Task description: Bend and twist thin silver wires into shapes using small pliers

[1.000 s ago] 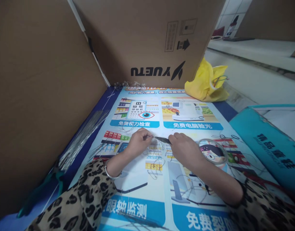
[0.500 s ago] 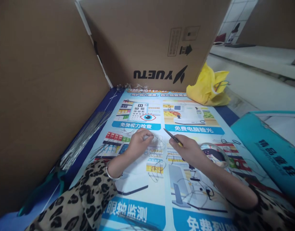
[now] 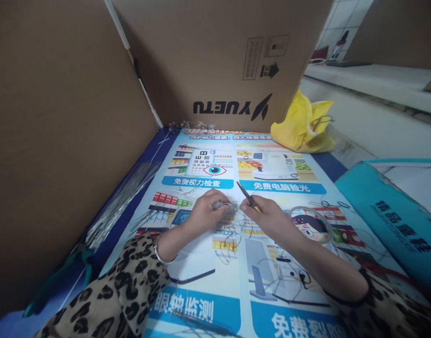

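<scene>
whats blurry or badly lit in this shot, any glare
Head view: the left hand looks blurred around its fingers; head view: teal-handled pliers lie in dim light at lower left; head view: silver wires show pale glints, while the poster looks bright.

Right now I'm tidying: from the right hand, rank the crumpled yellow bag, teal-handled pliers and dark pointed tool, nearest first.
1. Dark pointed tool: in the right hand
2. Crumpled yellow bag: farther back
3. Teal-handled pliers: lower left
</scene>
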`<state>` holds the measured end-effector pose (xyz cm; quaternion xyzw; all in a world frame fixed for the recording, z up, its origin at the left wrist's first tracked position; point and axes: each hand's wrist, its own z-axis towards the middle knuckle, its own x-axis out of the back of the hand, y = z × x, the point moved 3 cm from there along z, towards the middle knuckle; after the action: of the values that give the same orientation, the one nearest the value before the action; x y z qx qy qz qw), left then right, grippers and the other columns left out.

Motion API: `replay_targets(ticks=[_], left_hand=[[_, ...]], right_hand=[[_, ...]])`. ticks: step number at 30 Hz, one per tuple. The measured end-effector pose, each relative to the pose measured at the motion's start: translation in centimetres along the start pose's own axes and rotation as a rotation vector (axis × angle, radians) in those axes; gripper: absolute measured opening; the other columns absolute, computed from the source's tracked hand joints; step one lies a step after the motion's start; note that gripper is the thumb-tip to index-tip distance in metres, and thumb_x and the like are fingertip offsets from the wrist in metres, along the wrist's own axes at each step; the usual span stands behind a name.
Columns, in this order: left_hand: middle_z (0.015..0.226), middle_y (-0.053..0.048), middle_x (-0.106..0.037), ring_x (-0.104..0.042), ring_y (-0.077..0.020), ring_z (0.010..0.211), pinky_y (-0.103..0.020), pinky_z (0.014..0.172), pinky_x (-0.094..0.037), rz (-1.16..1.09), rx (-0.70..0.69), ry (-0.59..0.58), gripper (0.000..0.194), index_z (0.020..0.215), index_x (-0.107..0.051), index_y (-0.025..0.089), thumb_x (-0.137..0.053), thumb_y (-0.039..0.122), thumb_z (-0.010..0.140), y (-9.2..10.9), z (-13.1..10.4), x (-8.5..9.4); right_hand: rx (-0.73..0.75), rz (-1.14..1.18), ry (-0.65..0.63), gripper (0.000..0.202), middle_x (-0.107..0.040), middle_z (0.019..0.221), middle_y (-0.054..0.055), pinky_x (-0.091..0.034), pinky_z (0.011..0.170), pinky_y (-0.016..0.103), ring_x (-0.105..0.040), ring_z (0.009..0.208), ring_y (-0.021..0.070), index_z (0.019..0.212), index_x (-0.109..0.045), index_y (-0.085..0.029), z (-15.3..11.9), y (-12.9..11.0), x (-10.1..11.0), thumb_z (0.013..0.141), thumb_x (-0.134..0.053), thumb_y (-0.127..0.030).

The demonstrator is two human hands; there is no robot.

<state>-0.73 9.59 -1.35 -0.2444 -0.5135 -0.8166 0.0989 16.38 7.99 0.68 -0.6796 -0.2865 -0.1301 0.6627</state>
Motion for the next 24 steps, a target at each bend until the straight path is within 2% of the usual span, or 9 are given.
replay_targets(ticks=[4,8,11,16,20,24], left_hand=[[0.090,-0.005,-0.064,-0.058,-0.0158,0.089,-0.029,0.083,-0.046,-0.029,0.023,-0.047,0.010,0.085,-0.063,0.018,-0.060,0.024,0.077,0.4,-0.1,0.2],[0.093,-0.005,-0.066,-0.059,-0.0155,0.089,-0.028,0.081,-0.046,-0.097,0.109,-0.072,0.015,0.091,-0.062,0.018,-0.054,0.028,0.082,0.5,-0.3,0.4],[0.089,-0.005,-0.066,-0.060,-0.0155,0.086,-0.028,0.079,-0.046,-0.133,0.150,-0.036,0.017,0.087,-0.063,0.017,-0.052,0.029,0.084,0.5,-0.3,0.5],[0.082,-0.004,-0.066,-0.060,-0.0151,0.081,-0.027,0.076,-0.046,-0.082,0.137,0.061,0.015,0.078,-0.063,0.017,-0.053,0.028,0.082,0.2,-0.1,0.6],[0.079,-0.002,-0.066,-0.060,-0.0151,0.079,-0.027,0.075,-0.046,-0.025,0.162,0.114,0.015,0.074,-0.063,0.018,-0.054,0.027,0.081,-0.5,0.0,0.8],[0.078,-0.001,-0.066,-0.060,-0.0154,0.079,-0.027,0.075,-0.045,0.028,0.189,0.148,0.015,0.075,-0.063,0.019,-0.053,0.028,0.081,-0.8,0.1,1.1]], right_hand=[[0.003,0.004,0.052,0.020,-0.050,0.062,-0.003,-0.036,0.054,0.024,-0.046,0.058,0.0125,0.074,-0.053,-0.021,0.2,0.3,0.1,0.078,-0.046,-0.039],[-0.020,-0.007,0.065,0.020,-0.050,0.062,-0.003,-0.036,0.053,0.024,-0.046,0.058,0.0126,0.074,-0.053,-0.021,0.3,0.6,0.2,0.078,-0.047,-0.040],[-0.004,-0.020,0.078,0.020,-0.049,0.062,-0.003,-0.036,0.053,0.024,-0.045,0.057,0.0124,0.074,-0.054,-0.021,0.4,0.5,0.3,0.079,-0.046,-0.039],[0.029,-0.104,0.075,0.022,-0.050,0.062,-0.003,-0.035,0.052,0.024,-0.046,0.056,0.0125,0.073,-0.053,-0.021,0.8,0.6,0.3,0.080,-0.044,-0.040],[0.082,-0.278,0.061,0.022,-0.058,0.069,-0.002,-0.036,0.056,0.024,-0.052,0.063,0.0136,0.081,-0.054,-0.022,0.8,0.4,1.1,0.082,-0.043,-0.041],[0.181,-0.671,-0.033,0.023,-0.063,0.082,0.004,-0.035,0.059,0.025,-0.055,0.072,0.0154,0.086,-0.058,-0.019,0.1,-0.4,3.0,0.083,-0.045,-0.038]])
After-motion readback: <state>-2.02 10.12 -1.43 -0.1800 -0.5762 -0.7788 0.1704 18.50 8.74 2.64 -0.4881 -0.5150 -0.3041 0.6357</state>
